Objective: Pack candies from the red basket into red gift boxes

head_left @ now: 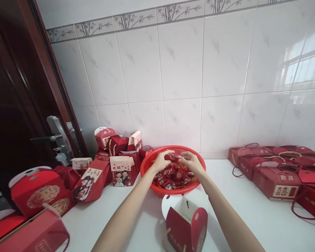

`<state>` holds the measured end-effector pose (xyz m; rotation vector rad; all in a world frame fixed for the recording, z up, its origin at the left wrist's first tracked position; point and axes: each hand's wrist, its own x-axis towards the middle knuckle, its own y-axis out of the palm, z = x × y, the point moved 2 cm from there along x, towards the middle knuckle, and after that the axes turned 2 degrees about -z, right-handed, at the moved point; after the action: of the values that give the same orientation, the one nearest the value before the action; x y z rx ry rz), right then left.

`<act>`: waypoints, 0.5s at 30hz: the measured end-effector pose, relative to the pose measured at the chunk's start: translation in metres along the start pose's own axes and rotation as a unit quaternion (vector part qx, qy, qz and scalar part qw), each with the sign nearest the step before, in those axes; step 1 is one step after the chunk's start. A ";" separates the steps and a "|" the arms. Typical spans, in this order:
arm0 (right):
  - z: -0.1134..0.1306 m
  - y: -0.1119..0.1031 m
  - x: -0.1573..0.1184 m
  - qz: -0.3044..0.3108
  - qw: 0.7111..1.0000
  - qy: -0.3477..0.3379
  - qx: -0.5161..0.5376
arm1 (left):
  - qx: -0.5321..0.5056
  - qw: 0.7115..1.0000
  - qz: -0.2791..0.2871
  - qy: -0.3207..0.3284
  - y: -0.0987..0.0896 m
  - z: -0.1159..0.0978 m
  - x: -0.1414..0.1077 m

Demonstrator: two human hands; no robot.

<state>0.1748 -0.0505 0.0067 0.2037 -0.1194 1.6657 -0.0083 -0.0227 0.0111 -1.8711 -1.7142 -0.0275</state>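
Observation:
A red plastic basket [144,164] stands in the middle of the white surface, with many small red wrapped candies [174,175] inside. My left hand [162,161] reaches over its left part, fingers curled around red wrapped candy near the fingertips. On the other side, my right hand [191,161] pinches a red wrapped candy between thumb and fingers. In front of the basket, between my forearms, a red gift box [182,227] stands with its top flaps open and its white inside showing; a cord hangs at its side.
At the left, several red gift boxes [36,192] are piled, some printed with a cartoon couple [122,173]. More red boxes with cord handles [275,178] stand in rows at the right. Behind are a tiled wall [181,70] and a dark door with a metal handle [59,136].

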 end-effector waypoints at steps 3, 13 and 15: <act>0.000 0.000 0.000 -0.006 1.000 -0.009 -0.015 | 0.003 1.000 -0.007 -0.004 -0.001 -0.002 0.000; -0.007 -0.005 0.006 -0.041 0.998 -0.037 -0.028 | 0.008 0.999 -0.036 0.010 -0.004 -0.003 -0.003; -0.007 -0.005 0.006 -0.031 0.998 -0.039 -0.028 | 0.004 0.999 -0.043 0.006 -0.004 -0.003 -0.003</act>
<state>0.1790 -0.0422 0.0005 0.2272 -0.2167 1.5906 -0.0112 -0.0266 0.0142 -1.7869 -1.7826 -0.0643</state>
